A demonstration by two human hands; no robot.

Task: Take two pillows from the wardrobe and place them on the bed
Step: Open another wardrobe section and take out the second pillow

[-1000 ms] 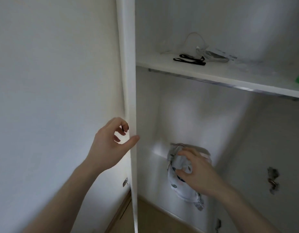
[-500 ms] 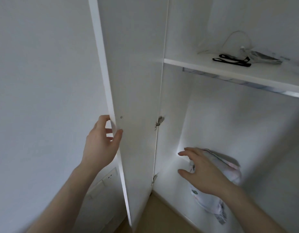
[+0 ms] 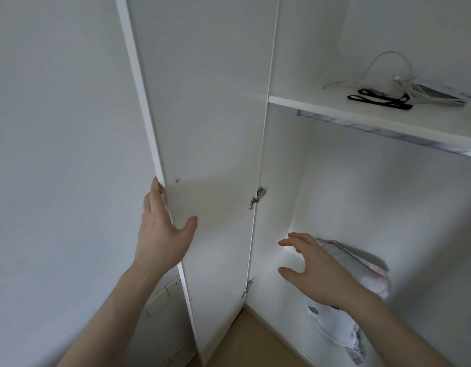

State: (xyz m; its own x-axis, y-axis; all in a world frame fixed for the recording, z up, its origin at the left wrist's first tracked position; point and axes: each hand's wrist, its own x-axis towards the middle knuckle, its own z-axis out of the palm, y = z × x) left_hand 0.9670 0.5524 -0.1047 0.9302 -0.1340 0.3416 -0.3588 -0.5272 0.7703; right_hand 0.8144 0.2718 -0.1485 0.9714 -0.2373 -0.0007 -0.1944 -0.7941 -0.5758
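The white wardrobe door [image 3: 210, 128] stands swung open to the left. My left hand [image 3: 163, 239] holds its outer edge, fingers behind the edge and thumb on the inner face. Low in the wardrobe, a soft bundle in pale patterned fabric, which looks like a pillow [image 3: 337, 327], leans against the back wall. My right hand [image 3: 316, 271] hovers in front of its upper part with fingers spread and holds nothing. The hand hides part of the fabric. I see no second pillow and no bed.
A white shelf [image 3: 387, 123] crosses the wardrobe above, with a black strap [image 3: 380, 100], a white cable [image 3: 387, 62] and a packet on it. Metal hinges [image 3: 258, 198] sit on the door's inner side. A plain wall fills the left; wooden floor [image 3: 245, 345] shows below.
The door has swung open wider to the left with my left hand on its edge. My right hand has let go of the fabric bundle and opened, with fingers now spread.
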